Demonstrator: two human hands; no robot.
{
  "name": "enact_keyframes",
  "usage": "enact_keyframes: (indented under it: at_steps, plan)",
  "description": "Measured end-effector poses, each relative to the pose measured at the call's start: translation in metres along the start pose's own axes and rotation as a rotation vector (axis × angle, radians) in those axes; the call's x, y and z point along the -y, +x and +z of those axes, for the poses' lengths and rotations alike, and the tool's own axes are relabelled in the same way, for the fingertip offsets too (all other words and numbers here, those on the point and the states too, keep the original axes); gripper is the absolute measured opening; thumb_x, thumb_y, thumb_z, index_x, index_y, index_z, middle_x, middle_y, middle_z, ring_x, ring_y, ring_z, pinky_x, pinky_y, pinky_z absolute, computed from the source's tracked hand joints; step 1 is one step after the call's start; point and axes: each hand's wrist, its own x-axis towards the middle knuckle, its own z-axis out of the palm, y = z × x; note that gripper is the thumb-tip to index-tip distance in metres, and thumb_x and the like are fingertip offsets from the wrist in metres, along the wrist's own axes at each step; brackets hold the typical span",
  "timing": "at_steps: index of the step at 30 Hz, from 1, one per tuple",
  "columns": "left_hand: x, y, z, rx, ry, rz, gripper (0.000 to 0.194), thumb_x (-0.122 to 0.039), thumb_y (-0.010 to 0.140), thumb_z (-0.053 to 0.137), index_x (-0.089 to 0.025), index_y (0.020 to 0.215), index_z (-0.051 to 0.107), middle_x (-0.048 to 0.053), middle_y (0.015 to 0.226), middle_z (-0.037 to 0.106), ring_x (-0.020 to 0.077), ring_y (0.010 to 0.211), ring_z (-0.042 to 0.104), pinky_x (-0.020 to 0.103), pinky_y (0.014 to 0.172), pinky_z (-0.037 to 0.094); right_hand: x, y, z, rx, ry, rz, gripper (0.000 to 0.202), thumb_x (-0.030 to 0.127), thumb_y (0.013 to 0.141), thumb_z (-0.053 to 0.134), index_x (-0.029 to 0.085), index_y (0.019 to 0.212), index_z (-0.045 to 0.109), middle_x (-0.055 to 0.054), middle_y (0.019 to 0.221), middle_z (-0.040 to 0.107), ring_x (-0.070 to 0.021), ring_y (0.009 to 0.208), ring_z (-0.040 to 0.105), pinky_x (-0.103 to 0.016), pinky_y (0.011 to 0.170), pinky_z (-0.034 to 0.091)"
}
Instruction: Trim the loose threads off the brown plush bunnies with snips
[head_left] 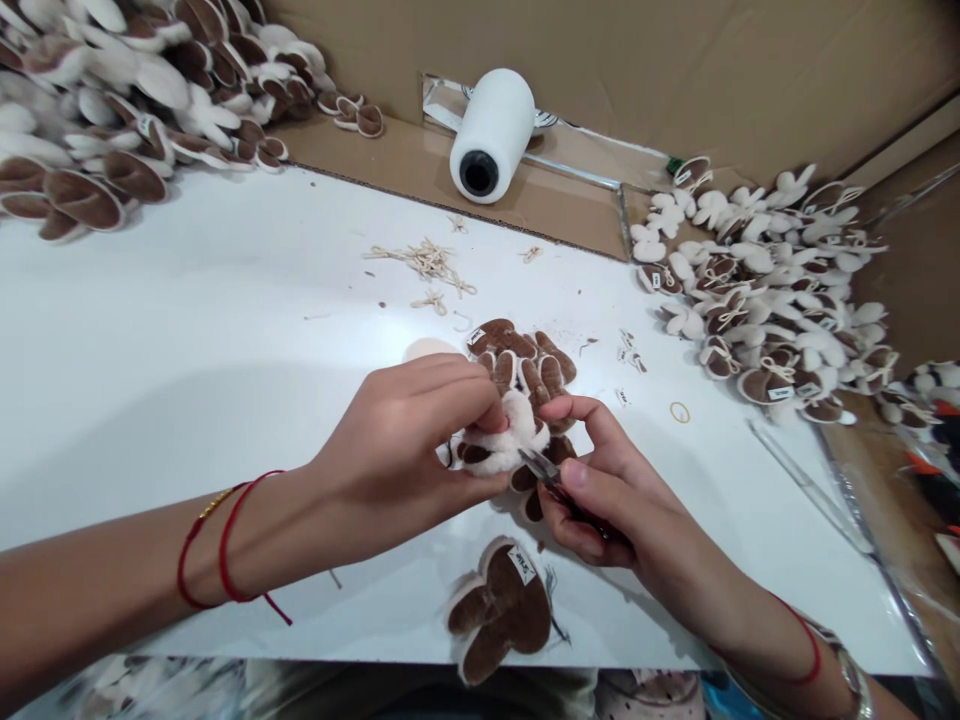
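Near the middle of the white table [225, 280], my left hand [420, 430] pinches a small white and brown plush piece [517, 425]. My right hand [600, 480] is wrapped round small dark-handled snips [551, 475], whose metal tips touch the white plush. Several brown plush pieces [551, 360] lie just beyond and partly under my hands. Closer to the front edge rests a brown bunny-shaped piece [510, 600] with a white label, dark threads beside it.
Plush pieces are heaped at the back left [142, 90] and right [757, 270]. A white thread spool [495, 130] lies on cardboard at the back. Cream string bows [427, 260], a yellow ring [679, 412] and clear plastic [810, 485] lie on the table.
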Motion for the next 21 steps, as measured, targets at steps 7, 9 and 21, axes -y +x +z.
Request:
enact_keyframes:
  at_steps: [7, 9, 21]
  plan:
    - [-0.005, -0.0001, 0.0039, 0.059, -0.148, -0.152, 0.021, -0.007, 0.071, 0.064, -0.018, 0.069, 0.046, -0.007, 0.062, 0.046, 0.0075, 0.057, 0.04, 0.021, 0.053, 0.033, -0.0034, 0.0027, -0.0009, -0.012, 0.06, -0.028, 0.034, 0.036, 0.092, 0.058, 0.027, 0.111, 0.033, 0.012, 0.054, 0.041, -0.0071, 0.047, 0.019, -0.016, 0.044, 0.019]
    - [-0.006, 0.0002, 0.0051, 0.066, -0.188, -0.212, 0.022, -0.005, 0.068, 0.062, -0.018, 0.067, 0.045, -0.008, 0.06, 0.045, 0.0071, 0.055, 0.039, 0.02, 0.051, 0.032, -0.0042, 0.0034, -0.001, -0.018, 0.102, -0.025, 0.036, 0.036, 0.09, 0.061, 0.026, 0.109, 0.032, 0.012, 0.053, 0.041, -0.0066, 0.047, 0.018, -0.016, 0.042, 0.018]
    - [0.0015, 0.004, 0.0055, -0.031, -0.099, -0.062, 0.029, -0.006, 0.07, 0.063, -0.019, 0.059, 0.039, -0.007, 0.057, 0.042, 0.0081, 0.054, 0.034, 0.022, 0.051, 0.029, -0.0099, 0.006, 0.0007, 0.038, 0.282, -0.062, 0.035, 0.042, 0.091, 0.056, 0.029, 0.095, 0.024, 0.013, 0.052, 0.033, -0.0059, 0.043, 0.01, -0.013, 0.037, 0.007]
